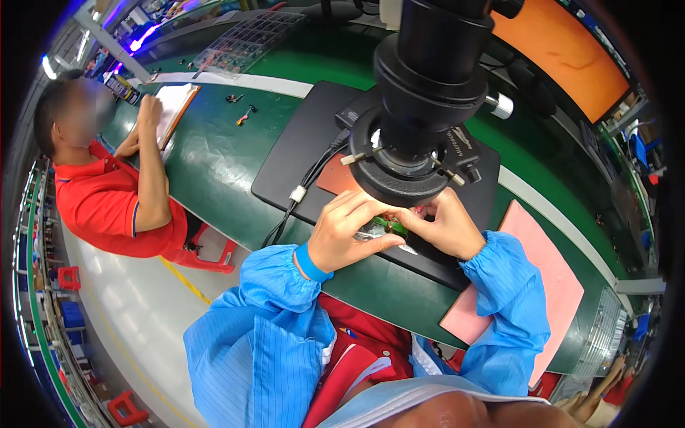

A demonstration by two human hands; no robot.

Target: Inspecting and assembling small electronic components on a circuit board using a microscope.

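Beneath the black microscope (421, 85), my two hands hold a small green part (394, 227) with red and silvery bits, which looks like a circuit board. My left hand (349, 227), with a blue band at the wrist, pinches it from the left between thumb and fingers. From the right, the thumb and fingers of my right hand (451, 222) close on the same part. Fingers and the microscope's ring cover much of it. Both hands are over the black base plate (285, 167), where an orange-red sheet (334, 176) lies partly hidden.
Black cables (291, 207) run across the base plate's left side. A pink mat (546, 285) lies to the right. Behind stands a monitor (564, 57) with an orange picture. On the left, a person in red (114, 192) sits by a sheet of paper (173, 107).
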